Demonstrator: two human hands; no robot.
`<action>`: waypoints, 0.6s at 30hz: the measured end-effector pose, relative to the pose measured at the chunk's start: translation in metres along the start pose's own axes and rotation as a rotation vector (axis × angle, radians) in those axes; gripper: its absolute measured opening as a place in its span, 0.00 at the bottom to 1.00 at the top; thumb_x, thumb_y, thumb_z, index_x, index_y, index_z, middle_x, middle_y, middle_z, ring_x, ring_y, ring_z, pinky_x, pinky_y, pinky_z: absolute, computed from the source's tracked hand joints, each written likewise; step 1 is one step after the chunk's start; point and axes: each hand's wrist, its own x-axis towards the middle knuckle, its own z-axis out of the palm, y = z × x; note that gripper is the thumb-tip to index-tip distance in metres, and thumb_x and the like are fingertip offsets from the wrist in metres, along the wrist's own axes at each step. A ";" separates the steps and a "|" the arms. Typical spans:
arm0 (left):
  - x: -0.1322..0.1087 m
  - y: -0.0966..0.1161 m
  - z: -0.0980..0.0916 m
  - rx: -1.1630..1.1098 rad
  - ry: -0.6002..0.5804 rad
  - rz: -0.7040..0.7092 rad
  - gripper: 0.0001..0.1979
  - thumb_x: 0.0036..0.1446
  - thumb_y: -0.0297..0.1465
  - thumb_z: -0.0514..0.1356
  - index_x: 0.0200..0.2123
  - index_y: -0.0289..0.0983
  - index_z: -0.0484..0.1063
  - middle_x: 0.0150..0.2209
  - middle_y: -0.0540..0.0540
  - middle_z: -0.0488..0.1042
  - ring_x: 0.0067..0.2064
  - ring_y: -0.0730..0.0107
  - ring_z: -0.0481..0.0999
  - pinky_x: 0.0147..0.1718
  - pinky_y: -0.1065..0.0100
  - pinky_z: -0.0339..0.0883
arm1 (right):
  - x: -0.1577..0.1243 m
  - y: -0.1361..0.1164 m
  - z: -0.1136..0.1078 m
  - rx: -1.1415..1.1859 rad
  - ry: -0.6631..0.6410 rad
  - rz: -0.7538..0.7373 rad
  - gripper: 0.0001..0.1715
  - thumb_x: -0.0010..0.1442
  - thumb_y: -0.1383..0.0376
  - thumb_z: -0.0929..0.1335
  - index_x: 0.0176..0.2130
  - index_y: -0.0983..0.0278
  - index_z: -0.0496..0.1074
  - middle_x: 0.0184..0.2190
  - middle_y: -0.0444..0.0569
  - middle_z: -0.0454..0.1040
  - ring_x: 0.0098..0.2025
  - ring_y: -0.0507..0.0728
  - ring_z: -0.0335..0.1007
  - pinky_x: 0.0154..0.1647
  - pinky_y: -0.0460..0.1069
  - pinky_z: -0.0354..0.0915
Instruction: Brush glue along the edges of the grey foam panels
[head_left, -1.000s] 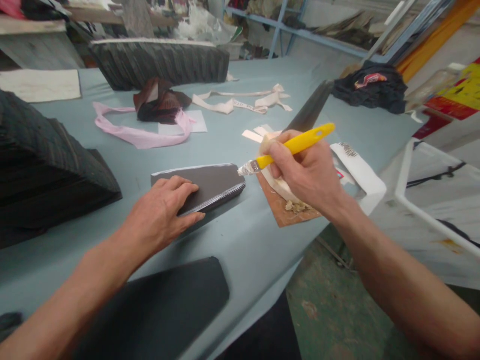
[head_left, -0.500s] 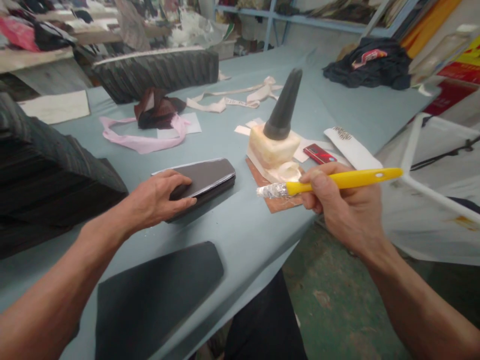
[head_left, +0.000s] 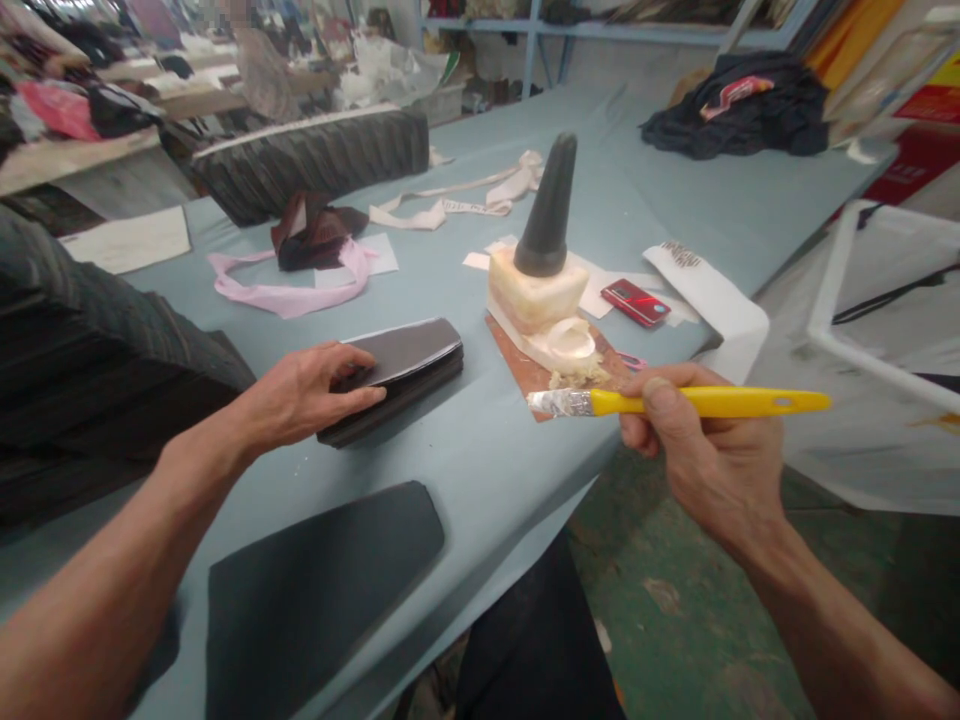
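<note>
A stack of dark flat panels [head_left: 424, 360] with a pale line along its top edges lies on the table. My left hand [head_left: 315, 385] rests on its near left end, fingers apart, thumb along the front edge. Between the fingers and thumb of my right hand [head_left: 709, 440] is a yellow-handled paintbrush [head_left: 727, 402], held level with its white-coated bristles pointing left. Just behind the bristles stands a cream-coloured tub [head_left: 529, 290], crusted, with a black cone [head_left: 547, 210] upright on top. Under it is a brown board [head_left: 510, 355]. A single dark panel [head_left: 322, 600] lies flat nearest me.
Tall piles of dark panels stand at left [head_left: 97, 390] and behind [head_left: 322, 160]. Pink cloth [head_left: 289, 295], a cream strip [head_left: 427, 215], a red phone [head_left: 635, 303] and dark clothing [head_left: 739, 110] lie on the table [head_left: 480, 460]. A white-framed bin [head_left: 885, 350] adjoins its right side.
My right hand has shifted slightly right and down with the paintbrush, away from the board. My left hand stays on the stack. The whole view has turned a little.
</note>
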 end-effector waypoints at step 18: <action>0.005 -0.010 0.002 0.013 -0.050 0.036 0.38 0.51 0.59 0.60 0.57 0.39 0.75 0.55 0.39 0.74 0.53 0.48 0.79 0.62 0.51 0.72 | -0.010 0.011 -0.002 0.027 -0.016 0.091 0.27 0.65 0.41 0.75 0.33 0.61 0.78 0.19 0.40 0.72 0.20 0.46 0.65 0.20 0.40 0.63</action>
